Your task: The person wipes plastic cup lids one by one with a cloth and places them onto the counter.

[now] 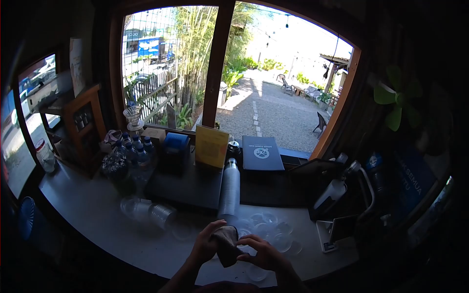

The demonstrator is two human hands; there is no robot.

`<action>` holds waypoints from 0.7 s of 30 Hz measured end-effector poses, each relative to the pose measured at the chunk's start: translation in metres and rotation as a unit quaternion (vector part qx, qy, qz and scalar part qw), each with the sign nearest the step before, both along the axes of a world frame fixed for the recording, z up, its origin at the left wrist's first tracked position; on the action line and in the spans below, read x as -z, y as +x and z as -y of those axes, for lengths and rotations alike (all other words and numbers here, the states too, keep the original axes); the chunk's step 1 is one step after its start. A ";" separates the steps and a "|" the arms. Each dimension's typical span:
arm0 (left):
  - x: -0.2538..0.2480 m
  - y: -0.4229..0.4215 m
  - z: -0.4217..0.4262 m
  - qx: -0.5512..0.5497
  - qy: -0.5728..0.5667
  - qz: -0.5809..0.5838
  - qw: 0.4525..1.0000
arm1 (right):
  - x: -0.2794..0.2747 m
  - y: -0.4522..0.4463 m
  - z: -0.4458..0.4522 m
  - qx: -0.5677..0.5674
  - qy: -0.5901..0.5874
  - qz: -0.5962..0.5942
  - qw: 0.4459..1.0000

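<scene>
A dark brownish-grey cloth (226, 248) is bunched between my two hands, above the front of the counter. My left hand (205, 244) grips its left side, thumb on top. On the other side, the fingers and thumb of my right hand (264, 254) pinch its edge. Whether the cloth wraps around anything is hidden. Clear plastic lids (281, 240) lie scattered just beyond and under my hands. Behind them a long stack of clear plastic cups (229, 190) lies on its side, pointing away from me. More clear cups (161, 215) lie to the left.
Several water bottles (141, 156) stand at the back left of the counter (97, 215). A yellow card (211, 146) and a dark menu folder (262, 153) stand by the window. On the right are a dispenser bottle (332, 190), a small white scale (326, 237) and a green fan (398, 97).
</scene>
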State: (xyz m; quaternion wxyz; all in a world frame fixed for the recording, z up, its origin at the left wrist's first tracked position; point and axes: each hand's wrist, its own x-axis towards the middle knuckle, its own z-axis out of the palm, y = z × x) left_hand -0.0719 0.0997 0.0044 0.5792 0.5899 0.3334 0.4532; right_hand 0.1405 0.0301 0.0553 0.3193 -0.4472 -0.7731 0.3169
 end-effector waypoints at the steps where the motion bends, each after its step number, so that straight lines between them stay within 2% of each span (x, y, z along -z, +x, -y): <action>1: 0.000 0.001 0.003 0.007 0.021 0.005 1.000 | 0.005 -0.007 0.000 0.035 0.046 0.012 0.998; 3: -0.001 0.008 0.009 0.020 0.064 0.016 0.998 | 0.018 -0.019 -0.001 0.061 -0.015 -0.142 0.988; 4: -0.011 0.010 0.014 0.075 0.020 0.039 0.996 | 0.024 -0.022 0.000 0.076 -0.047 -0.218 0.972; 5: -0.004 0.013 0.016 0.112 0.055 0.051 0.991 | 0.029 -0.023 0.000 0.068 -0.075 -0.229 0.968; 7: -0.020 0.014 0.028 0.129 0.113 0.006 0.985 | 0.037 -0.022 -0.006 0.046 -0.130 -0.249 0.959; 10: -0.014 0.007 0.024 0.103 0.027 0.075 0.991 | 0.090 0.006 -0.008 0.039 -0.317 -0.354 0.879; 11: 0.006 -0.001 0.016 0.089 -0.020 0.046 0.995 | 0.102 0.012 -0.009 0.035 -0.365 -0.394 0.842; 12: 0.012 -0.005 0.007 -0.014 0.076 -0.067 0.995 | 0.092 0.001 -0.004 0.115 -0.327 -0.429 0.834; 13: 0.017 -0.011 0.000 -0.117 0.169 -0.178 0.962 | 0.092 0.003 -0.002 0.116 -0.333 -0.485 0.800; 15: 0.047 -0.027 -0.015 -0.183 0.251 -0.325 0.893 | 0.093 0.009 0.002 0.117 -0.339 -0.590 0.724; 16: 0.060 -0.035 -0.015 -0.174 0.239 -0.393 0.871 | 0.077 0.007 0.003 0.107 -0.345 -0.623 0.694; 20: 0.111 -0.052 -0.008 -0.161 0.263 -0.532 0.788 | 0.074 0.022 0.004 0.127 -0.334 -0.632 0.688; 21: 0.113 -0.053 -0.008 -0.173 0.286 -0.532 0.778 | 0.068 0.024 0.004 0.126 -0.328 -0.628 0.695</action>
